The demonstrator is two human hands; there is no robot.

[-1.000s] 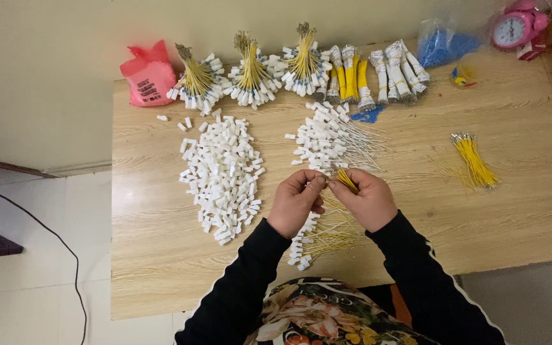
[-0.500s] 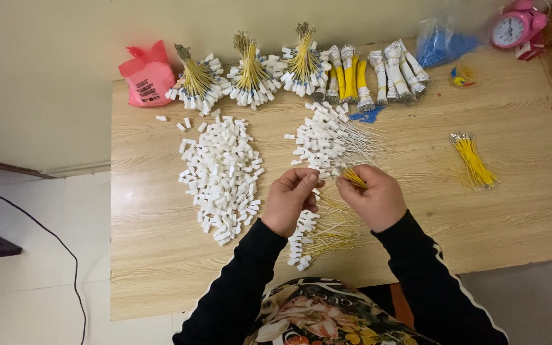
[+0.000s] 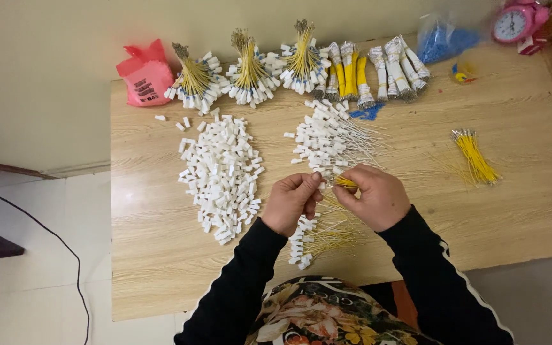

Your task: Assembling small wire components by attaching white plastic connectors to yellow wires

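Well left of the grip lies a heap of small white plastic connector housings [image 3: 220,176] on the pale wooden table [image 3: 148,268]. The left hand [image 3: 292,203] pinches one small white housing [image 3: 317,181] at its fingertips. Touching it, the right hand [image 3: 373,197] clenches a bundle of thin yellow wires [image 3: 345,183]. Well right of the grip lies a loose yellow wire bunch [image 3: 474,155].

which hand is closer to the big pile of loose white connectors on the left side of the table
Left. The left hand sits just right of the loose white connector pile; the right hand is farther right, beyond the left hand.
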